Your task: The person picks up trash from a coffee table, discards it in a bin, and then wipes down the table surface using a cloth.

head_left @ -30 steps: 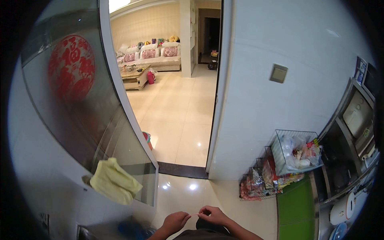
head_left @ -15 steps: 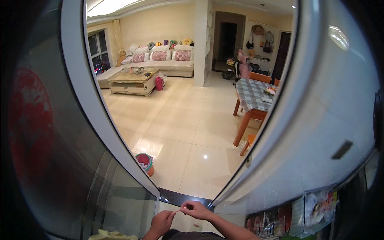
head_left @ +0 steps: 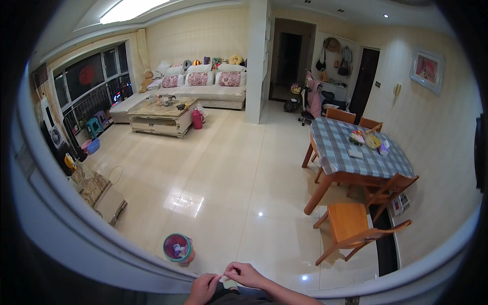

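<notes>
Low at the front, my left hand and my right hand meet in front of my body with fingertips pinched. A small, thin, pale thing shows between them; its kind is too small to make out. Both hands seem to grip it, one from each side. Just ahead and to the left of them stands a round bin with a teal rim and crumpled white and purplish scraps inside. My hands are apart from the bin.
A pale door frame curves around me. To the right are a wooden chair and a table with a checked cloth. Farther off stand a coffee table, a red flask, a sofa and a white pillar.
I have moved forward through the sliding-door opening, so the bin, chair and table appear nearer. My hands stay together, their fingertips closer around the thin pale thing.
</notes>
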Demonstrator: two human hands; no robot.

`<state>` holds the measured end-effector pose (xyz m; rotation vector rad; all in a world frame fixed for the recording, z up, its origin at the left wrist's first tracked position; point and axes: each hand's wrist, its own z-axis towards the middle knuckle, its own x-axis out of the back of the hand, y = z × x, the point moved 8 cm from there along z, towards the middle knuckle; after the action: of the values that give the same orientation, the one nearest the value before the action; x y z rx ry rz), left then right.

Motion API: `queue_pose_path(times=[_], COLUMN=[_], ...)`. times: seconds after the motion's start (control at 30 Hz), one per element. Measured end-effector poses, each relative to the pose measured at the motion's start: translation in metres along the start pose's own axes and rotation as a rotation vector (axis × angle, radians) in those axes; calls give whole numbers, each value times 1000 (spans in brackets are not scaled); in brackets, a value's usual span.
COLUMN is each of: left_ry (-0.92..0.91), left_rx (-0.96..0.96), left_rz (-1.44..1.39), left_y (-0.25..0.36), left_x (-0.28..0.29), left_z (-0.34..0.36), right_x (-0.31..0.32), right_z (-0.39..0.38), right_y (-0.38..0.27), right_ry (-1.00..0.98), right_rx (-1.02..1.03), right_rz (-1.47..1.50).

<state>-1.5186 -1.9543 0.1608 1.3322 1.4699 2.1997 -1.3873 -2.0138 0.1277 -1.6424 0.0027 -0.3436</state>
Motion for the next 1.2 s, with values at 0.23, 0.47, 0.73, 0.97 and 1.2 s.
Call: queue_pose_path(times=[0.23,0.47,0.73,0.97,1.2], left_ry=[-154,-345,-204,-90,-73], left_rx=[-286,-482,-175,-89,-47], left_rz=[73,150,-56,5,20], left_y=[18,3,12,13,-35], left_x=[-16,-71,-94,-99,-110], left_z=[166,276,445,572,701], right_x=[111,182,334,421,484], right_z=[73,134,272,388,495], right_y=[17,67,47,60,67], right_ry=[294,318,233,33,58], right_rx=[-107,-222,-236,-149,-9], right_rz=[17,146,-111,-147,-173])
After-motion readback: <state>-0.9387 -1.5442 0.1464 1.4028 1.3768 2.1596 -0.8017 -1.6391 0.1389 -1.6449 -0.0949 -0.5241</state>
